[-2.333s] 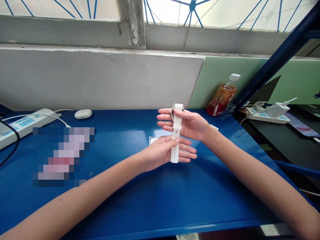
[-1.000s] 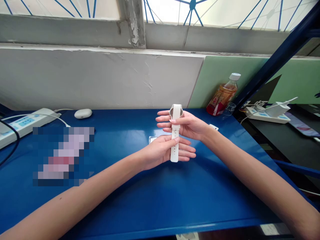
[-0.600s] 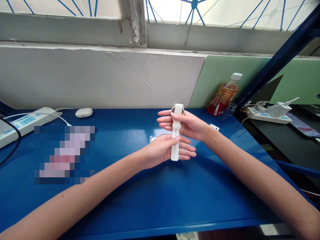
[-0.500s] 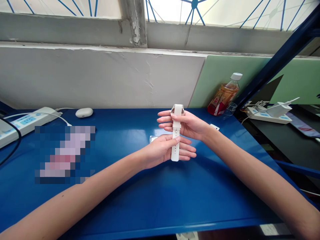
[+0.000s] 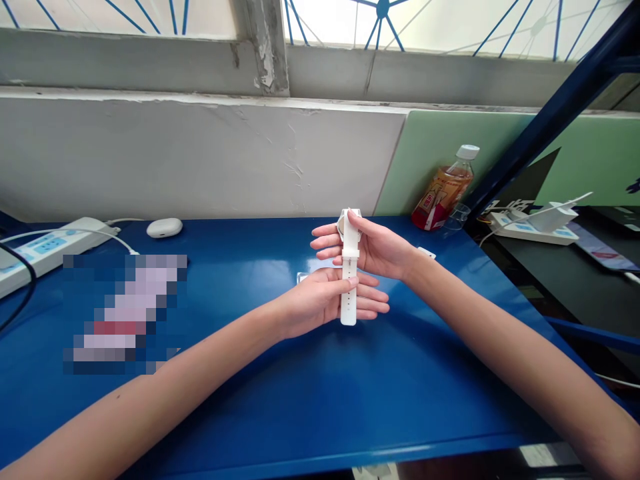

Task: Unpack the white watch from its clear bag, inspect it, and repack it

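A white-strapped wristwatch (image 5: 349, 293) is held up lengthwise over the blue table, its holed strap end hanging toward me. My left hand (image 5: 327, 300) pinches the lower strap between thumb and palm, the other fingers stretched out behind it. At the upper end, my right hand (image 5: 383, 247) grips the watch near its case, thumb on top and fingers reaching left behind it. The strap covers most of the watch case. A small clear and white item (image 5: 302, 277) lies on the table, partly hidden behind my left hand.
A white power strip (image 5: 63, 247) and white earbud case (image 5: 165, 228) lie at the back left, near a pixelated phone-like shape (image 5: 140, 303). A drink bottle (image 5: 444, 190) leans at the back right beside a blue post (image 5: 545, 120). Another power strip (image 5: 533, 230) sits beyond.
My right thumb has shifted upward along the strap to the top of the watch. My left hand keeps its hold. The view has moved slightly.
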A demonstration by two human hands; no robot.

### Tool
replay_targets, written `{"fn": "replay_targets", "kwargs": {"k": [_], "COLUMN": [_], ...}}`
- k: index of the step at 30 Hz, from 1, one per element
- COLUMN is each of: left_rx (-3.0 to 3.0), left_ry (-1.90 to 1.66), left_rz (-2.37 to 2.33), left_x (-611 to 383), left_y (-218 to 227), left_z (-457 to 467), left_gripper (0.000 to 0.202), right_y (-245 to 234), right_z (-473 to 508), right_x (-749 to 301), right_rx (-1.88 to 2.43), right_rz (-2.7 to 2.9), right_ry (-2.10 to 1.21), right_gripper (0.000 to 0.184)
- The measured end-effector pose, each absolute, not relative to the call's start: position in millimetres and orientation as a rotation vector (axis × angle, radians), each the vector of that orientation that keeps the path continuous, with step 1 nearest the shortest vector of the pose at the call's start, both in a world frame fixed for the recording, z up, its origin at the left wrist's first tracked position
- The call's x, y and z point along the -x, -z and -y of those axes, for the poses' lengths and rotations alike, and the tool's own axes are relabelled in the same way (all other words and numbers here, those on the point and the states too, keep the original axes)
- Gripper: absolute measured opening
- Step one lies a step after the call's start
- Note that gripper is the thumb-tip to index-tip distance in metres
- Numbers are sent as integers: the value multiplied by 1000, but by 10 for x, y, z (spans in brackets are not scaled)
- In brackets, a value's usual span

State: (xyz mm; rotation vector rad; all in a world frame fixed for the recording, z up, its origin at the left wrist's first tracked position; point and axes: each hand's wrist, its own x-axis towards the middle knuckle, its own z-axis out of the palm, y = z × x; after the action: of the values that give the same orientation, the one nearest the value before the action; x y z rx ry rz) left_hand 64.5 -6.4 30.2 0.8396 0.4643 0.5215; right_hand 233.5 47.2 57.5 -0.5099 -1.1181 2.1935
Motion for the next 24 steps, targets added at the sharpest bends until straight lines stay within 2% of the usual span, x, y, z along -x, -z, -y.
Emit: {"fn": "replay_targets", "kwargs": {"k": [13,24], "left_rx": [-779,-807], "left_ry": [-488,-476], "left_rz": [-436,-431], "left_x": [-630,-636], "left_y": [-299,-308], "left_z": [68,107], "left_gripper": [26,25], "right_y": [-663,-676], "right_z": [-413,-405], "right_x": [-2333,-2341], "right_rx": [499,509], "right_rz": [1074,1115], "right_ry": [-2249,-2238], "right_gripper": [72,67]}}
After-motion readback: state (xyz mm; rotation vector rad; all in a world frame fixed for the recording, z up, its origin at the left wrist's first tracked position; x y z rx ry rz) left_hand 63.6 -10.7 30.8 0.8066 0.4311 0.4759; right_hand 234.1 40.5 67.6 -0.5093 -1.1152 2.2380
